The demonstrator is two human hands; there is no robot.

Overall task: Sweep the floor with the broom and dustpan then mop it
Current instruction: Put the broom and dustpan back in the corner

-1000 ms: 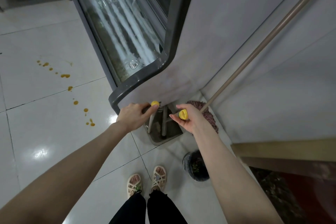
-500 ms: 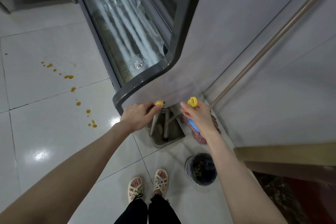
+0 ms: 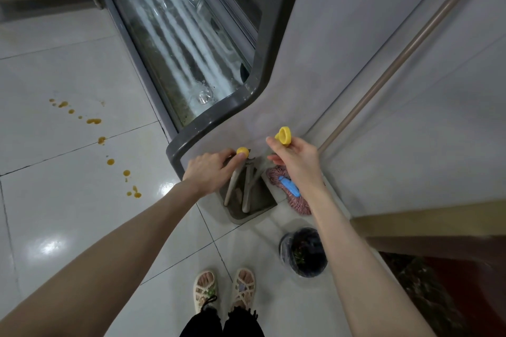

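Head view, single entry.

- Left hand (image 3: 210, 172): fingers curled round the top of a pale handle (image 3: 231, 186), thumb tip against its yellow cap (image 3: 242, 151).
- Right hand (image 3: 298, 161): pinched a second yellow cap (image 3: 283, 135), held higher than the first. Two fingers lay straighter, pointing left. The shaft below that cap was hidden behind the hand.
- Dustpan (image 3: 260, 204): grey, standing on the floor at the foot of the cabinet corner, just below both hands. The pale handle and a second pale shaft (image 3: 247, 191) ran down into it. Which of them belonged to the broom could not be told.
- Mop head (image 3: 297, 201): pink-red strands with a blue clamp (image 3: 290, 186), lying on the floor just right of the dustpan and partly under the right forearm.
- Mop pole (image 3: 410, 49): brown, leaning up to the right along the grey wall (image 3: 424, 131).
- Display cabinet (image 3: 178, 35): curved glass front with a dark grey frame, up and left of the hands.
- Floor (image 3: 68, 213): glossy white tiles.
- Spill (image 3: 110, 162): a trail of orange drops, well left of the dustpan.
- Bin (image 3: 304, 252): small, round, dark-lined, near the mop head.
- Sandals (image 3: 204, 290): woven, pale, side by side at the bottom edge.
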